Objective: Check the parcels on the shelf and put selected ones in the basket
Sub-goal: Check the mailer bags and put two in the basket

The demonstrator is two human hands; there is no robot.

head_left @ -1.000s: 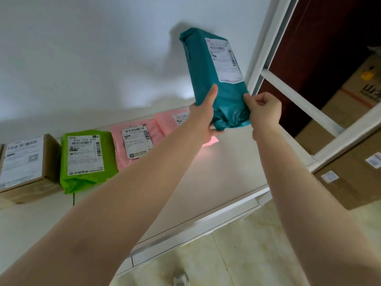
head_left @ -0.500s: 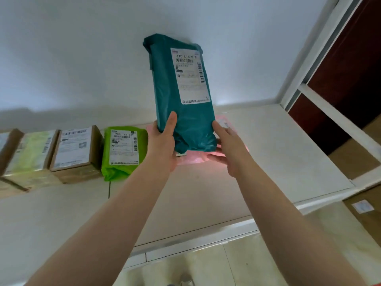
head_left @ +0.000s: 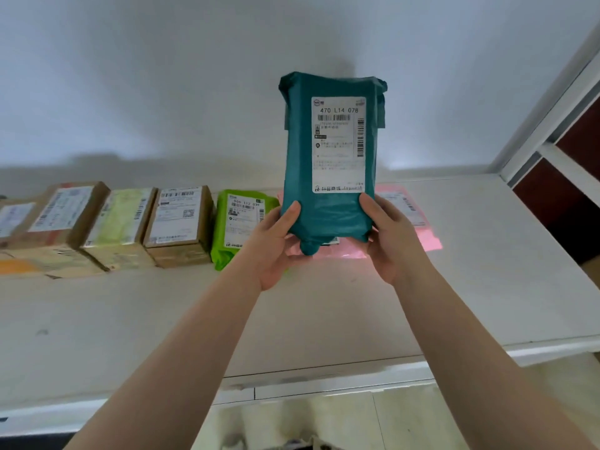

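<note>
Fingers [head_left: 289,213] of both hands grip one teal parcel [head_left: 331,177]; six parcels shelved.

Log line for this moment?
phase: label check | held: teal parcel, upright | left hand: gripping | right hand: gripping | basket: unseen

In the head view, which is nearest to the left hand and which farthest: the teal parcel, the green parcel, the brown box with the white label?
1. teal parcel: held upright, the left hand grips its lower left edge.
2. green parcel: lies on the shelf, just left of that hand.
3. brown box: farther left, beside the green parcel.
</note>
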